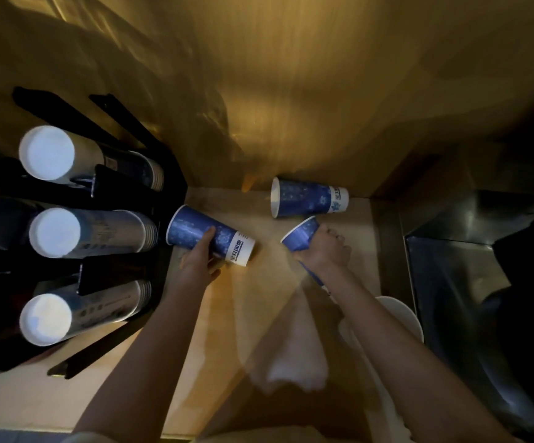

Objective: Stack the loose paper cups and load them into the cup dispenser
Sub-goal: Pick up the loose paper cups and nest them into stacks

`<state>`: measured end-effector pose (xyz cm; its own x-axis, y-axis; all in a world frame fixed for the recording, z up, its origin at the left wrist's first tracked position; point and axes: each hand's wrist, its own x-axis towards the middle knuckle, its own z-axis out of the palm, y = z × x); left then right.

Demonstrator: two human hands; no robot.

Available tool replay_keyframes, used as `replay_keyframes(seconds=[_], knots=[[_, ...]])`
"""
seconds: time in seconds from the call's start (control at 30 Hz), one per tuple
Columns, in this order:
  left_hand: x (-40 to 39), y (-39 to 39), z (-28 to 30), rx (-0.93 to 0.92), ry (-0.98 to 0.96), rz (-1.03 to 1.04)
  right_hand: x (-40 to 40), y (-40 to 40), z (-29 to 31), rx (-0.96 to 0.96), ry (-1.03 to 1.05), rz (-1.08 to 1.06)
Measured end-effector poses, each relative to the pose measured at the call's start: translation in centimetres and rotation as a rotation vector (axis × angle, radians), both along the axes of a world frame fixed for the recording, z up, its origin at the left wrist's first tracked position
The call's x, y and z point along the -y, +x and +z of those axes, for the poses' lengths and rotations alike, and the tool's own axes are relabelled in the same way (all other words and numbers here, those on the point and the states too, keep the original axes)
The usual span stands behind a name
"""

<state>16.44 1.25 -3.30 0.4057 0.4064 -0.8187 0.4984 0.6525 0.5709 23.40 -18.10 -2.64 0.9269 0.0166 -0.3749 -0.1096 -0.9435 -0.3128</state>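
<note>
Three blue paper cups lie on the wooden counter. My left hand (pixel 199 260) grips one blue cup (pixel 192 230) lying on its side, white base pointing right, just beside the black cup dispenser (pixel 166 174). My right hand (pixel 324 249) holds a second blue cup (pixel 299 235), tilted with its mouth up and to the left. A third blue cup (pixel 307 197) rests untouched on its side against the back wall. The dispenser on the left holds three stacks of cups (pixel 67 233), white bases facing me.
A wooden wall rises behind the counter (pixel 275 282). A dark metal sink (pixel 450 282) lies to the right. A white bowl-like rim (pixel 399 311) sits under my right forearm, with white paper or cloth (pixel 294 356) near the front.
</note>
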Motion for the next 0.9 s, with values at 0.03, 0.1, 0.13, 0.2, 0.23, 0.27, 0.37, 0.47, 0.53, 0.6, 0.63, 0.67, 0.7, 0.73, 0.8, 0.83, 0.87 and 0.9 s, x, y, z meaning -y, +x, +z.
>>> replay_keyframes(seconds=[0.03, 0.1, 0.13, 0.2, 0.23, 0.27, 0.37, 0.47, 0.53, 0.6, 0.63, 0.67, 0.7, 0.73, 0.8, 0.83, 0.87, 0.9], knots=[[-0.1, 0.1, 0.0, 0.020, -0.016, 0.016, 0.1, 0.1, 0.2, 0.011, 0.031, 0.002], [-0.3, 0.3, 0.3, 0.063, -0.042, 0.047, 0.1, 0.4, 0.9, 0.050, 0.159, -0.022], [-0.4, 0.2, 0.5, 0.073, -0.045, 0.043, 0.0, 0.5, 1.3, 0.077, 0.249, -0.048], [-0.7, 0.1, 0.5, 0.073, -0.024, 0.029, -0.2, 0.4, 2.2, 0.141, 0.451, -0.101], [-0.7, 0.0, 0.6, 0.076, 0.001, 0.026, -0.4, 0.1, 2.7, 0.170, 0.560, -0.128], [-0.8, -0.1, 0.9, 0.090, 0.033, 0.023, -0.6, -0.4, 3.2, 0.190, 0.668, -0.156], [-0.6, -0.5, 2.3, 0.173, 0.214, -0.032, -1.2, -2.9, 3.8, 0.242, 0.904, -0.173], [-0.9, -1.1, 4.5, 0.234, 0.606, -0.179, -1.9, -5.6, 2.6, 0.247, 0.915, -0.151], [-1.0, -1.4, 6.5, 0.279, 0.832, -0.268, -2.3, -6.8, 1.8, 0.190, 0.901, -0.152], [-0.6, -2.0, 8.9, 0.355, 0.965, -0.315, -2.6, -7.5, 1.7, 0.143, 0.887, -0.121], [-0.4, -2.3, 9.9, 0.402, 0.999, -0.325, -2.8, -7.6, 1.8, 0.131, 0.875, -0.101], [0.1, -2.6, 11.1, 0.448, 1.019, -0.330, -3.0, -7.6, 2.0, 0.123, 0.862, -0.095], [0.5, -2.9, 12.1, 0.492, 1.030, -0.330, -3.2, -7.5, 2.0, 0.117, 0.851, -0.098], [1.0, -3.2, 12.9, 0.531, 1.039, -0.333, -3.3, -7.4, 2.0, 0.115, 0.842, -0.104], [1.8, -3.7, 14.0, 0.592, 1.044, -0.340, -3.4, -7.2, 1.9, 0.121, 0.818, -0.108], [2.2, -3.9, 14.1, 0.611, 1.039, -0.353, -3.4, -7.1, 1.9, 0.127, 0.805, -0.107], [2.6, -4.0, 14.1, 0.622, 1.032, -0.378, -3.3, -7.0, 2.0, 0.129, 0.792, -0.105], [2.9, -4.1, 13.9, 0.636, 1.023, -0.404, -3.3, -7.0, 2.1, 0.127, 0.783, -0.100]])
